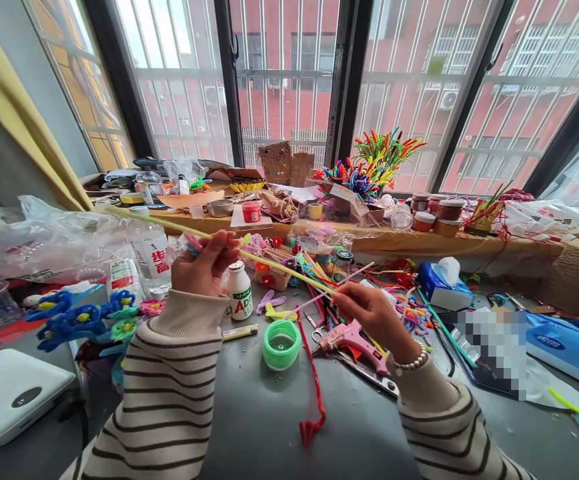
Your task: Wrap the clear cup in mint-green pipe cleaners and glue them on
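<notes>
Both my hands hold a long pale yellow pipe cleaner [274, 265] that runs from upper left to lower right above the grey table [269, 427]. My left hand [203, 265] pinches it near its middle, fingers closed. My right hand [372, 313] grips its lower end together with a thin white pipe cleaner [342, 280] that sticks up to the right. Below my right hand lie a pink glue gun [352, 341] and a red pipe cleaner [314, 383]. A green tape roll [281, 344] sits between my arms.
Blue and green pipe-cleaner flowers [82, 320] lie at left beside a white device [12, 393]. A small white bottle [239, 291] stands by my left hand. A tissue box [442, 283], jars [439, 217] and a bundle of coloured pipe cleaners [374, 163] crowd the back shelf.
</notes>
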`<state>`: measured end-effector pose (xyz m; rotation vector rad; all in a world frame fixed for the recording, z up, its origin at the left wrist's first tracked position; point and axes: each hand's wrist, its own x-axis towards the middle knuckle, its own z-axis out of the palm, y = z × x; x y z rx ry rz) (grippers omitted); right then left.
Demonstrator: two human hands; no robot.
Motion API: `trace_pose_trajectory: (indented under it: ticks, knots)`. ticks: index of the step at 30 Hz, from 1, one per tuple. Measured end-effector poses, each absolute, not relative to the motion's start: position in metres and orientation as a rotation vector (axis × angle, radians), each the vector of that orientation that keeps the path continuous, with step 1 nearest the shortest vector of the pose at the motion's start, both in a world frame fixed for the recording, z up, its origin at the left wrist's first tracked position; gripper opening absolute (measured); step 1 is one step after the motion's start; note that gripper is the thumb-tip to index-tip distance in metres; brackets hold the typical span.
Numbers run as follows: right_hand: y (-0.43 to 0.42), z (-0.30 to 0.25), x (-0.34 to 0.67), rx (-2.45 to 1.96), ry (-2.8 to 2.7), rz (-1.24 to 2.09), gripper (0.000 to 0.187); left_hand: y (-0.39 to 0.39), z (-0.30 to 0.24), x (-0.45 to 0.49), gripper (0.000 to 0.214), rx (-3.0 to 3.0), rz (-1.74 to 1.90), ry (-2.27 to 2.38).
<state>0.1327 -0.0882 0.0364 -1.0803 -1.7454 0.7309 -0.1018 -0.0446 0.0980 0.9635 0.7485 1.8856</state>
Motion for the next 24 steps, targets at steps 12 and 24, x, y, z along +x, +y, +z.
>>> trace_pose_trajectory:
  ticks: [12,24]
  knots:
    - [-0.074,0.04,0.191,-0.933,-1.121,0.624,0.02,-0.04,0.082,-0.123,0.009,0.838,1.992,0.796]
    - [-0.082,0.047,0.173,-0.86,-1.052,0.746,0.02,-0.043,0.027,-0.054,0.047,1.224,1.395,0.636]
